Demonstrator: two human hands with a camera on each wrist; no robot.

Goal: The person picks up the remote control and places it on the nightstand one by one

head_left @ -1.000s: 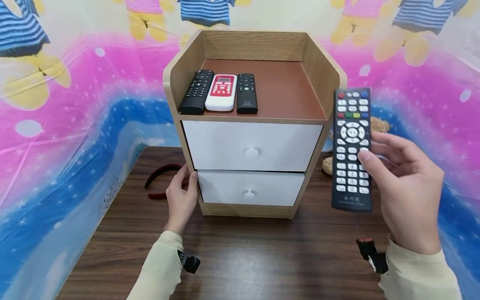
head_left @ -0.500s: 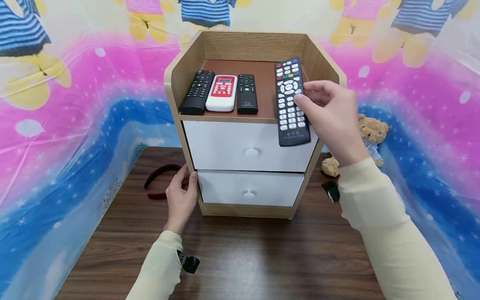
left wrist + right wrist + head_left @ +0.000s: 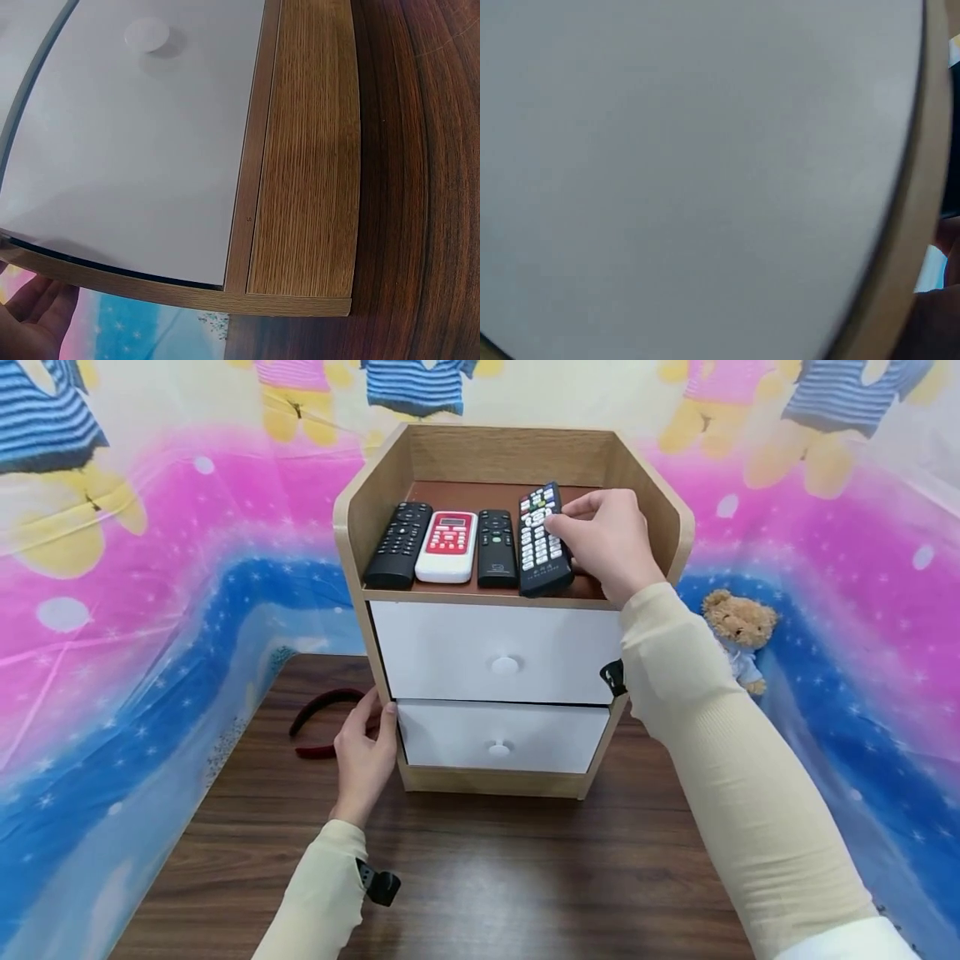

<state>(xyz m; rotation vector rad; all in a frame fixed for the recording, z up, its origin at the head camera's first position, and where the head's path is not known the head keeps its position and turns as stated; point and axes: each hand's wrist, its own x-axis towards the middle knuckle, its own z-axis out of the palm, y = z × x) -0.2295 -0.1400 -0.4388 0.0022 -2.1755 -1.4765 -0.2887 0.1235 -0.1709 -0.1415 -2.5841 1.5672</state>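
Note:
My right hand (image 3: 609,539) pinches a black remote control (image 3: 542,545) with white and coloured buttons, thumb on its face, over the top shelf of a small wooden drawer cabinet (image 3: 510,450). Its lower end overlaps the shelf's front edge. To its left lie a narrow black remote (image 3: 496,550), a white remote with a red face (image 3: 447,547) and another black remote (image 3: 400,545). Low on the cabinet's left side, my left hand (image 3: 365,760) holds the side panel, thumb at the front edge. In the left wrist view its fingers (image 3: 46,307) are partly hidden behind that edge.
Two white drawers, an upper one (image 3: 450,647) and a lower one (image 3: 450,735), are closed. A dark red hoop (image 3: 318,702) lies left of the cabinet on the wooden table (image 3: 480,877). A teddy bear (image 3: 741,620) sits at the right, partly behind my right sleeve.
My right hand has carried the remote from the cabinet's right side leftward over the shelf, beside the narrow black remote. The left hand keeps its place.

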